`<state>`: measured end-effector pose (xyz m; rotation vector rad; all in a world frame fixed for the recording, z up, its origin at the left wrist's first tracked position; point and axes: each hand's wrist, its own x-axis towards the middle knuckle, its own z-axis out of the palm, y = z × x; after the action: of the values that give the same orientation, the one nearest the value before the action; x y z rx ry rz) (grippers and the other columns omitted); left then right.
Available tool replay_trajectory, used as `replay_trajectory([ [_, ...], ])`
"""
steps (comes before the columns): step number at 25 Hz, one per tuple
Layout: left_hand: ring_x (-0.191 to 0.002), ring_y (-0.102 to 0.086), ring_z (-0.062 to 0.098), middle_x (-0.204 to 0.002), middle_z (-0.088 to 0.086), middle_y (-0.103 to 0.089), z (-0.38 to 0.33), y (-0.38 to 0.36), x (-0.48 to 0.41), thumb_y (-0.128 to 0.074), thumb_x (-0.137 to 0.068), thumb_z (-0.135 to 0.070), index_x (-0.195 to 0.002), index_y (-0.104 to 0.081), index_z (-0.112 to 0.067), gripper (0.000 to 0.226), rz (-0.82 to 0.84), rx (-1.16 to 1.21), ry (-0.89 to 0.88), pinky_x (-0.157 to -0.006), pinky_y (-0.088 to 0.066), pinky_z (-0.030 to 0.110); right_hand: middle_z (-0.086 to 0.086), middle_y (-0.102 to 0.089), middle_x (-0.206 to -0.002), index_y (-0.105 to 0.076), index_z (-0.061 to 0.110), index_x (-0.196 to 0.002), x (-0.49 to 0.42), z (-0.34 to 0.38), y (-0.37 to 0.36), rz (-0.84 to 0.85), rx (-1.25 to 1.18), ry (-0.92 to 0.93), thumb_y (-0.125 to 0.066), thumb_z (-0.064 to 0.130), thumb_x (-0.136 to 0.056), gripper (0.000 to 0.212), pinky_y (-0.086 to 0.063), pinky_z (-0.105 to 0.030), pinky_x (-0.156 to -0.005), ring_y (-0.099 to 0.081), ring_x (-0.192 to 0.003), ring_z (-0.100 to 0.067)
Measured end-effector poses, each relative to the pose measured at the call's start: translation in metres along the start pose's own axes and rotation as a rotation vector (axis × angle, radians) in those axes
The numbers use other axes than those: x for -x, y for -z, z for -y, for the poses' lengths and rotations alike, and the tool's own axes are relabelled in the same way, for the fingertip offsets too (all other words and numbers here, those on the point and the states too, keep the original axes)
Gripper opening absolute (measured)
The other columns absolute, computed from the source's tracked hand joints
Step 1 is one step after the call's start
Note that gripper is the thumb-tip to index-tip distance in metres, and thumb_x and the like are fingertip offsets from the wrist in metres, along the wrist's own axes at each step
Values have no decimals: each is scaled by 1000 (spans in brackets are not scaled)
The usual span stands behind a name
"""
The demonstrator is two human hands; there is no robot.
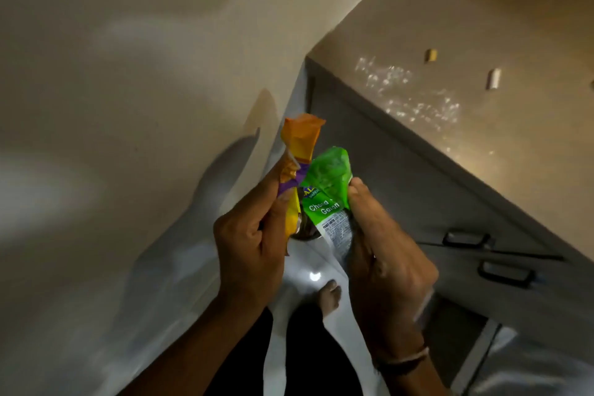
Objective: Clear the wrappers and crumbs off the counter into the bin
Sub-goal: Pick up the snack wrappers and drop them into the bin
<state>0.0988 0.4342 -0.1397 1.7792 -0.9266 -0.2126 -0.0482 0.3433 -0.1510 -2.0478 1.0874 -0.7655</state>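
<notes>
My left hand (249, 246) grips an orange, yellow and purple wrapper (297, 149) that stands upright out of my fist. My right hand (382, 254) holds a green snack wrapper (328, 185) with white print, just beside the orange one. Both hands are held over the floor, left of the counter (482, 26). On the counter lie scattered white crumbs (421, 103) and two small wrapper bits, a yellowish one (431, 55) and a white one (494, 78). Below the wrappers a small part of a round metallic rim (305, 236) shows; I cannot tell what it is.
Grey cabinet drawers (434, 190) with dark handles (466, 239) run under the counter on the right. A pale wall (128, 74) fills the left. My bare foot (329, 296) stands on the shiny white floor (308, 264) below my hands.
</notes>
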Motion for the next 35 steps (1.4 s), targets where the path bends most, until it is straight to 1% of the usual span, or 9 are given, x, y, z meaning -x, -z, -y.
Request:
replay_trajectory([
  [3, -75, -66, 2, -93, 0, -79, 60, -6, 37, -65, -102, -7, -138, -68, -4, 36, 83, -133, 110, -66, -54, 17, -6, -80, -122, -72, 9, -133, 39, -28, -46, -124, 169, 50, -65, 26, -105, 33, -61, -26, -94, -78, -108, -20],
  [6, -66, -65, 24, -76, 7, -72, 133, -29, 69, -60, -107, -14, -146, -62, -19, 39, 276, -253, 316, -61, -59, 47, -9, -82, -103, -68, 15, -137, 58, -95, -91, 213, 276, -254, -79, 15, -93, 45, -63, -35, -81, -79, -88, -30],
  [9, -89, -73, 38, -100, 19, -78, 216, -70, 94, -47, -110, -22, -147, -61, -20, 40, 426, -304, 392, -78, -60, 42, -11, -80, -101, -59, 16, -140, 61, -170, -144, 459, 464, -375, -71, 19, -100, 42, -62, -37, -81, -77, -88, -31],
  [12, -87, -72, 35, -84, 6, -67, 287, -126, 101, -49, -111, -26, -148, -58, -20, 39, 548, -335, 377, -72, -50, 22, -14, -79, -103, -64, 13, -129, 53, -229, -197, 480, 514, -347, -69, 22, -101, 31, -65, -43, -86, -77, -92, -34],
  [16, -106, -73, 47, -130, 27, -70, 370, -195, 102, -52, -109, -21, -158, -44, -6, 51, 623, -445, 136, -90, -61, 52, -17, -73, -123, -63, 11, -132, 36, -301, -264, 553, 532, -341, -57, 25, -107, 29, -60, -47, -99, -73, -112, -37],
  [19, -152, -30, 58, -165, 38, -29, 415, -224, 104, -42, -113, -21, -164, -23, 2, 59, 1000, -684, -132, -128, -25, 62, -20, -46, -158, -43, 10, -154, 38, -338, -292, 869, 603, -378, -60, 22, -105, 54, -50, -53, -115, -44, -149, -40],
  [21, -161, -2, 52, -172, 34, -6, 425, -226, 99, -24, -116, -31, -167, -9, -3, 61, 1180, -847, -201, -132, -4, 59, -16, -19, -173, -20, 13, -165, 40, -345, -289, 918, 608, -392, -63, 29, -104, 77, -39, -54, -125, -18, -163, -37],
  [29, -165, 1, 33, -178, 14, 0, 348, -181, 63, -43, -112, -36, -167, 2, -6, 77, 1063, -672, 140, -134, -16, 45, -12, -9, -177, -8, 10, -168, 49, -270, -213, 678, 579, -395, -52, 32, -109, 77, -26, -41, -133, -6, -166, -29],
  [35, -165, -8, 35, -177, 17, -8, 272, -123, 65, -62, -104, -36, -168, -4, -7, 91, 938, -727, -9, -134, -17, 47, -5, 7, -178, 0, 16, -168, 51, -181, -157, 519, 536, -397, -46, 29, -113, 73, -11, -40, -134, 8, -165, -25],
])
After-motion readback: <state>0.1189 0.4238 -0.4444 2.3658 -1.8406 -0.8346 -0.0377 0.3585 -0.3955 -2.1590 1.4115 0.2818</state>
